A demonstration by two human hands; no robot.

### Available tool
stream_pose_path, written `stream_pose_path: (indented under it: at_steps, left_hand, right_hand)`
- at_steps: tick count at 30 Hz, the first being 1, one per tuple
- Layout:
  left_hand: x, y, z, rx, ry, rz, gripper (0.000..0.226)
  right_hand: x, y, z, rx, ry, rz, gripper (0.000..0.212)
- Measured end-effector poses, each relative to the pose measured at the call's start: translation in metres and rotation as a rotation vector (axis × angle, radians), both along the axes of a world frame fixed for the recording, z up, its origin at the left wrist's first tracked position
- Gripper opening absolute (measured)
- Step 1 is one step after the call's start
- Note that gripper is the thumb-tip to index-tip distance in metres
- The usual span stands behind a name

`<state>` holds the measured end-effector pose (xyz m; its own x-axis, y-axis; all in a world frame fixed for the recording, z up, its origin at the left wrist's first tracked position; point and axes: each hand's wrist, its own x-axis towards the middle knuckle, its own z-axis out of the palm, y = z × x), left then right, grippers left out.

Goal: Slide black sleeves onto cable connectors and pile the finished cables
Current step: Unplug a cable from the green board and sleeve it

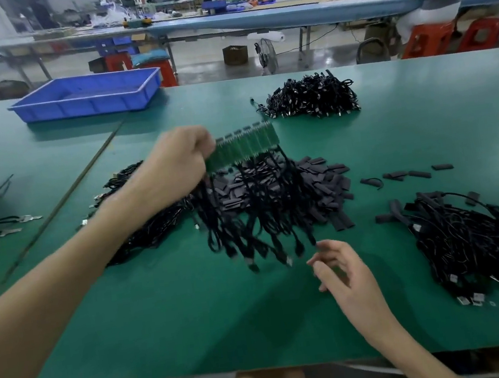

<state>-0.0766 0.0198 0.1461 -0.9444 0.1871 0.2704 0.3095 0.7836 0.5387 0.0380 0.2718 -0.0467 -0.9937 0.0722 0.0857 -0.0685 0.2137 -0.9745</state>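
My left hand [178, 160] grips one end of a green strip of circuit boards [244, 146], lifted above the table. Several black cables [252, 220] hang from the strip, their plug ends blurred near the mat. My right hand [338, 269] hovers just below and right of those dangling plugs, fingers loosely curled, holding nothing. A heap of loose black sleeves [315, 186] lies behind the hanging cables. A pile of cables [479, 236] with silver plugs lies at the right, and another cable pile [312, 96] lies further back.
More black cables [147, 225] lie under my left forearm. A blue plastic tray [87, 94] stands at the back left on the green table mat [194, 308]. A few stray sleeves [406, 174] lie right of the heap. A person sits at another bench far right.
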Motion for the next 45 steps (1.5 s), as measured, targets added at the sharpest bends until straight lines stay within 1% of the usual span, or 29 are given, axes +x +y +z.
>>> stream_pose_path:
  at_steps: [3, 5, 7, 10, 12, 15, 16, 19, 20, 21, 23, 25, 27, 28, 32, 34, 39, 42, 45]
  left_hand:
    - [0.020, 0.005, -0.027, 0.052, -0.188, -0.085, 0.028]
    - [0.029, 0.008, -0.042, 0.054, -0.252, -0.122, 0.029]
    - [0.030, 0.005, -0.053, 0.039, -0.258, -0.136, 0.029]
    - [0.027, -0.003, -0.065, -0.038, -0.256, -0.102, 0.024]
    - [0.024, -0.010, -0.074, -0.117, -0.244, -0.072, 0.021]
    - [0.024, -0.010, -0.081, -0.184, -0.245, -0.051, 0.022]
    - [0.025, -0.009, -0.084, -0.165, -0.247, -0.062, 0.024]
    - [0.031, 0.005, -0.091, -0.018, -0.302, -0.146, 0.031]
    - [0.032, 0.013, -0.094, -0.002, -0.317, -0.148, 0.029]
    - [0.032, 0.021, -0.098, -0.020, -0.298, -0.128, 0.024]
    - [0.032, 0.036, -0.103, -0.083, -0.175, -0.057, 0.018]
    - [0.034, 0.048, -0.106, -0.044, -0.087, -0.099, 0.016]
    - [0.036, 0.056, -0.111, 0.048, -0.114, -0.188, 0.015]
    - [0.037, 0.059, -0.114, 0.060, -0.132, -0.212, 0.016]
    - [0.039, 0.067, -0.129, -0.002, -0.114, -0.244, 0.017]
    - [0.040, 0.072, -0.136, -0.003, -0.103, -0.236, 0.017]
    - [0.042, 0.082, -0.142, -0.040, -0.079, -0.198, 0.014]
    - [0.041, 0.086, -0.145, -0.042, -0.051, -0.182, 0.015]
    - [0.042, 0.088, -0.147, -0.102, -0.036, -0.186, 0.023]
  right_hand:
    - [0.002, -0.002, 0.004, -0.031, -0.009, -0.016, 0.034]
    - [0.003, -0.003, 0.004, -0.015, -0.003, 0.008, 0.032]
    - [0.004, -0.002, 0.003, -0.011, -0.013, 0.041, 0.027]
    - [0.006, 0.002, 0.003, 0.050, -0.009, 0.080, 0.047]
    - [0.005, 0.003, 0.004, 0.085, 0.003, 0.124, 0.051]
    - [0.004, 0.002, 0.003, 0.084, 0.011, 0.164, 0.045]
    - [0.004, 0.001, 0.003, 0.093, 0.017, 0.164, 0.041]
    - [0.004, 0.000, 0.002, 0.151, 0.051, 0.160, 0.033]
    - [0.003, -0.001, 0.002, 0.169, 0.048, 0.161, 0.032]
    - [0.003, -0.001, 0.001, 0.184, 0.040, 0.164, 0.030]
    - [0.003, -0.002, 0.001, 0.208, 0.035, 0.172, 0.025]
    - [0.002, -0.003, 0.001, 0.209, 0.051, 0.172, 0.017]
    - [0.002, -0.004, 0.002, 0.186, 0.057, 0.151, 0.013]
    - [0.001, -0.004, 0.003, 0.165, 0.052, 0.135, 0.013]
    - [0.001, -0.001, 0.005, 0.036, 0.048, 0.082, 0.005]
    - [0.001, 0.000, 0.004, -0.011, 0.046, 0.066, 0.009]
    - [0.000, 0.003, 0.001, -0.129, 0.025, -0.024, 0.008]
    - [-0.002, 0.004, -0.001, -0.147, 0.003, -0.068, 0.005]
    - [-0.003, 0.003, -0.003, -0.129, -0.001, -0.077, 0.005]
